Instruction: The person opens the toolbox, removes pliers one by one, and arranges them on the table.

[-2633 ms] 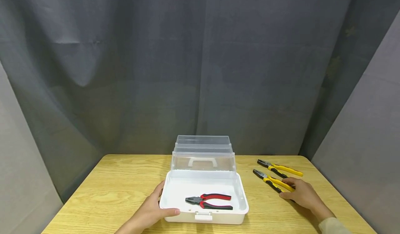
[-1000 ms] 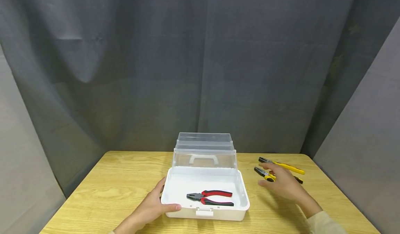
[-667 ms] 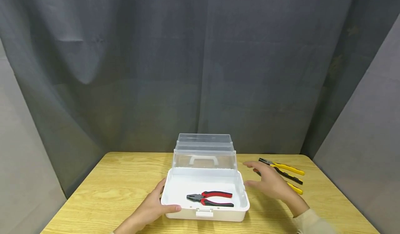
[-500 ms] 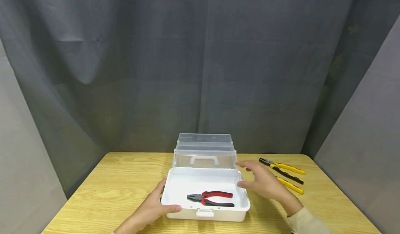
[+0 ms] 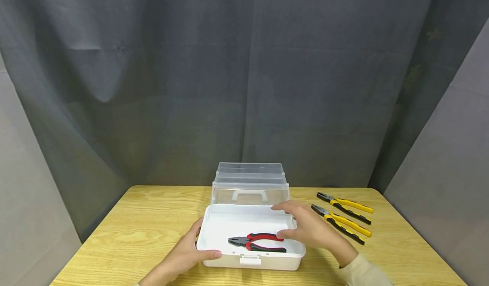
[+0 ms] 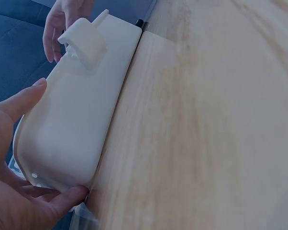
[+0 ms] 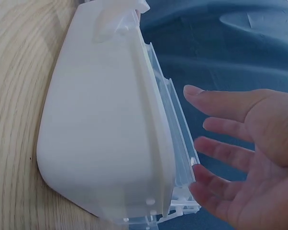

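Note:
A white toolbox (image 5: 214, 260) stands on the table with its clear lid raised. Red-and-black pliers (image 5: 263, 236) lie inside it, near the front. My left hand (image 5: 186, 250) grips the box's left side, thumb over the front rim; in the left wrist view, its fingers (image 6: 70, 199) wrap the box's corner. Over the box's right side hovers my right hand (image 5: 305, 226), fingers spread and holding nothing, the thumb near the red handle. The right wrist view shows this hand (image 7: 249, 153) apart from the box wall (image 7: 105, 110). Whether the thumb touches the pliers I cannot tell.
Two yellow-and-black pliers lie right of the box: one nearer pair (image 5: 349, 223) and one farther pair (image 5: 351, 203). The clear lid (image 5: 250, 180) rises at the box's back. A grey curtain (image 5: 244, 86) hangs behind the wooden table (image 5: 145, 226).
My right hand has left the nearer yellow pliers' handles and moved left over the box. Those pliers lie on the table, uncovered. My left hand has kept its grip on the box.

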Tool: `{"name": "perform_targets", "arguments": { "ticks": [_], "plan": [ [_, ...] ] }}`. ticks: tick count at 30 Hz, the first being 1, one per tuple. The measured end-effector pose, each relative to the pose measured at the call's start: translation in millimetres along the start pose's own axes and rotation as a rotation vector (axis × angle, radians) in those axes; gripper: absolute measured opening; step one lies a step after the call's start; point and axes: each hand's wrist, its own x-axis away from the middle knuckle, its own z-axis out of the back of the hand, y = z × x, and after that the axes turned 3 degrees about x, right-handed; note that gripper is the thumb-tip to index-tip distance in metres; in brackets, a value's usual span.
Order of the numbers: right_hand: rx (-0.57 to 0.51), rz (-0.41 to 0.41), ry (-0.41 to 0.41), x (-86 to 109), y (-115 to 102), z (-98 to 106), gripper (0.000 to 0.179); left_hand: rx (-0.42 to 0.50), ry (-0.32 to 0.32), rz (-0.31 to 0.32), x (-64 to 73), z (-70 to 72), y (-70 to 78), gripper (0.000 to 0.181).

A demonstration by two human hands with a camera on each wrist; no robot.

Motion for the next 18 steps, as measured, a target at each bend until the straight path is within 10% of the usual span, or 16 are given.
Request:
{"name": "perform_targets", "arguments": {
  "ticks": [7, 18],
  "plan": [
    [0.019, 0.077, 0.060, -1.5, -5, -3, 0.047, -0.006, 0.004, -0.001, -0.7, 0.9, -0.4, 0.110],
    [0.014, 0.216, -0.063, -9.3, -8, -22, 0.044, -0.011, -0.002, -0.004, -0.3, 1.2, 0.1, 0.110]
  ]
}}
